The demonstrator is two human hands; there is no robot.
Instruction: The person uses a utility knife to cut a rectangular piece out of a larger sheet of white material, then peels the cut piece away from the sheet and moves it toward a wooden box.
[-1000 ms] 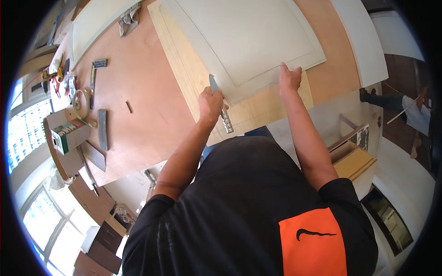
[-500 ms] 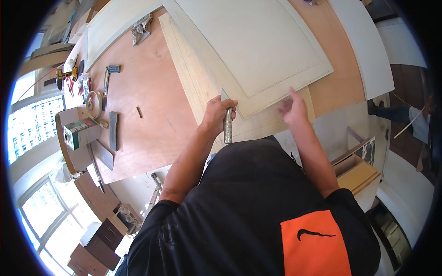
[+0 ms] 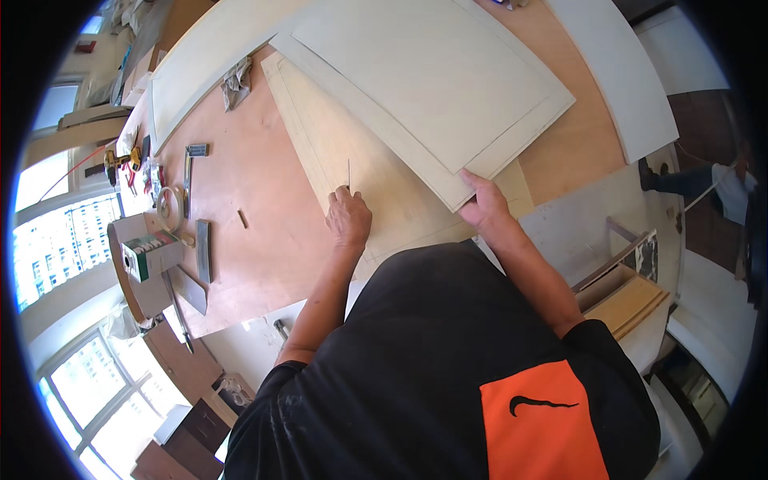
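My left hand [image 3: 349, 218] is closed around a knife, with its thin blade [image 3: 349, 172] pointing away from me; the handle is mostly hidden under my fingers. It rests over a pale plywood sheet [image 3: 320, 132] with pencil lines on it. My right hand [image 3: 485, 204] grips the near corner of a whitish framed panel [image 3: 416, 88], thumb on top and the other fingers out of sight underneath. That panel lies askew over the plywood sheet and covers much of it.
On the left of the reddish-brown worktable [image 3: 264, 248] lie a try square [image 3: 189, 180], a grey block [image 3: 204, 250], a tape roll [image 3: 170, 208], a green-and-white box [image 3: 152, 254] and a drill [image 3: 120, 160]. A crumpled cloth [image 3: 237, 82] lies farther back. Another person's leg [image 3: 684, 182] shows at right.
My left hand has moved left with the knife, off the panel's edge and over the plywood. My right hand has come from beside the panel to grip its near corner, which sits farther right.
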